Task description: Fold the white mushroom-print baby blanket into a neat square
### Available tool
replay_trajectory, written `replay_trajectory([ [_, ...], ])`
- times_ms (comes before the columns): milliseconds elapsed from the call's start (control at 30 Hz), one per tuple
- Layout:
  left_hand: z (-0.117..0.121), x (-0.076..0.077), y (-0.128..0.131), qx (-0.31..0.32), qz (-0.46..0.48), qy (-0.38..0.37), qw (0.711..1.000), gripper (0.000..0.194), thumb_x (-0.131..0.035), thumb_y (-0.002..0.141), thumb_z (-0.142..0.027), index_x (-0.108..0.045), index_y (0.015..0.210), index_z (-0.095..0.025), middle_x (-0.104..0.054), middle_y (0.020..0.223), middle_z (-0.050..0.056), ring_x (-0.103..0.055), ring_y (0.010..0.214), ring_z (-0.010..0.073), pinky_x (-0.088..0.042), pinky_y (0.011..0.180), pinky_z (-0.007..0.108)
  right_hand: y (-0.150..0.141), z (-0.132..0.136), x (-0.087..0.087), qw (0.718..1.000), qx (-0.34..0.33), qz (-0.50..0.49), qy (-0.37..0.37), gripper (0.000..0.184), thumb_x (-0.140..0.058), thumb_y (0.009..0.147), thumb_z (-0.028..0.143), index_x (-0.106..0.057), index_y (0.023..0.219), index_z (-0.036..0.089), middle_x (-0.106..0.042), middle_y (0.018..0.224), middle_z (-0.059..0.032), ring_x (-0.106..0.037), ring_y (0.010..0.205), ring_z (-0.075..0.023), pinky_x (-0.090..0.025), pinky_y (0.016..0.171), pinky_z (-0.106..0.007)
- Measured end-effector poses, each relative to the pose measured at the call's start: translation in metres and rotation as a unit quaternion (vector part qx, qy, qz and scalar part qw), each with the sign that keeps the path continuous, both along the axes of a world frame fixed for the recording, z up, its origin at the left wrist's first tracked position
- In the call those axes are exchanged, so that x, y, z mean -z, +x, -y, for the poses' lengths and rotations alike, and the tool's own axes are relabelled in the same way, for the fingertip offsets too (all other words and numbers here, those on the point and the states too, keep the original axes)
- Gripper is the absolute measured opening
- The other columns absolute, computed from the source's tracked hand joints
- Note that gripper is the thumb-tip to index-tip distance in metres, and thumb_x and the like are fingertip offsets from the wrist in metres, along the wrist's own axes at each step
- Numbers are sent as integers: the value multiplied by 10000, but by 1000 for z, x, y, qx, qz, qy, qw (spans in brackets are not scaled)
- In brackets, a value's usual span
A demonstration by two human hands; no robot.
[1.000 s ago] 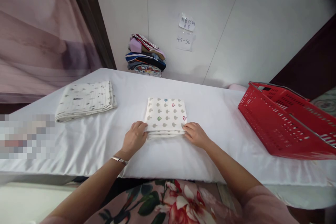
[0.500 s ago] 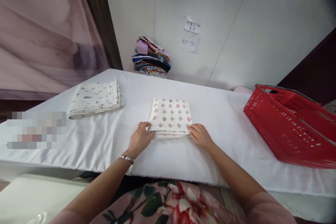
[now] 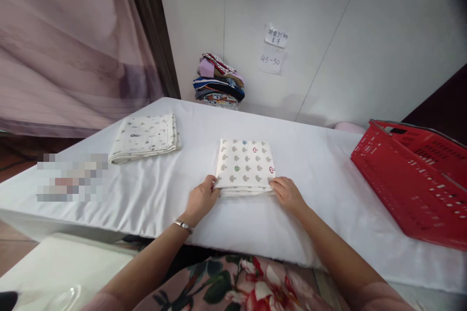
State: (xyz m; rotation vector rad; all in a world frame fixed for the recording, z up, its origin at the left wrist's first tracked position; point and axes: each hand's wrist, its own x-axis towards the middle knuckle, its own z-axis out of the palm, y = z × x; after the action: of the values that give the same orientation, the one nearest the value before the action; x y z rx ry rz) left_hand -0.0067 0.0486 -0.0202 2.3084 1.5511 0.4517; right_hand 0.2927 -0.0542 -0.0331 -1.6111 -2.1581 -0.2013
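Observation:
A folded white cloth with a mushroom print (image 3: 245, 165) lies in the middle of the white-covered table (image 3: 292, 214). My left hand (image 3: 201, 198) pinches its near left corner, thumb on top and fingers curled under the edge. At the near right corner my right hand (image 3: 289, 194) grips the cloth the same way. A thin bracelet sits on my left wrist.
A second folded white patterned cloth (image 3: 145, 137) lies at the table's left. A red plastic basket (image 3: 416, 182) stands at the right edge. A pile of colourful folded clothes (image 3: 219, 80) sits against the back wall under two paper notes. A curtain hangs at left.
The view has drifted so everything sits a little further right and lower in the picture. Both hands stay at the cloth's near corners, gripping it.

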Motion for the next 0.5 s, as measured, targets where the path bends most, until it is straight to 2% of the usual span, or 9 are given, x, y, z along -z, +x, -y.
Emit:
replay_trajectory([
  [100,0,-2,0,12,23,75,997,189,-461,787,-228,-496,972,-208,-601,990,41,-591,815,184,-428,629,272,-7,1,-8,1000,3,6,3,319,-385,836,108,-573,1084,179,-578,1022,-92,-495,967,-213,-381,837,-371],
  [167,-1,-2,2,60,39,149,986,252,-459,780,-170,-508,1026,-195,-528,1189,78,-536,1008,214,-446,748,303,-14,1,-11,1000,-1,12,15,354,-387,837,114,-541,1149,177,-557,1083,-106,-474,1025,-226,-369,858,-383],
  [233,-2,0,5,129,42,202,970,361,-425,773,-85,-510,1107,-194,-488,1263,83,-460,1122,231,-418,862,344,-19,0,-10,999,-15,14,27,373,-360,848,96,-530,1169,181,-556,1092,-107,-473,1028,-220,-369,848,-375],
  [333,-6,6,8,195,37,216,956,419,-380,758,-13,-558,1086,-205,-579,1121,69,-485,1051,225,-417,851,366,-22,-3,-1,998,-28,5,52,367,-321,856,51,-569,1088,188,-590,977,-83,-506,901,-186,-381,782,-341],
  [400,-9,10,7,210,45,205,955,403,-390,728,1,-594,1010,-202,-609,1010,63,-508,978,216,-430,812,363,-21,-5,5,997,-25,-3,71,338,-333,856,47,-588,1028,189,-595,919,-70,-505,839,-172,-384,752,-326],
  [500,-12,8,2,208,78,184,957,407,-409,671,5,-607,962,-200,-608,983,57,-517,952,202,-433,812,358,-22,-5,8,997,-22,-12,74,318,-355,835,44,-592,994,186,-586,917,-70,-501,853,-175,-388,757,-323],
])
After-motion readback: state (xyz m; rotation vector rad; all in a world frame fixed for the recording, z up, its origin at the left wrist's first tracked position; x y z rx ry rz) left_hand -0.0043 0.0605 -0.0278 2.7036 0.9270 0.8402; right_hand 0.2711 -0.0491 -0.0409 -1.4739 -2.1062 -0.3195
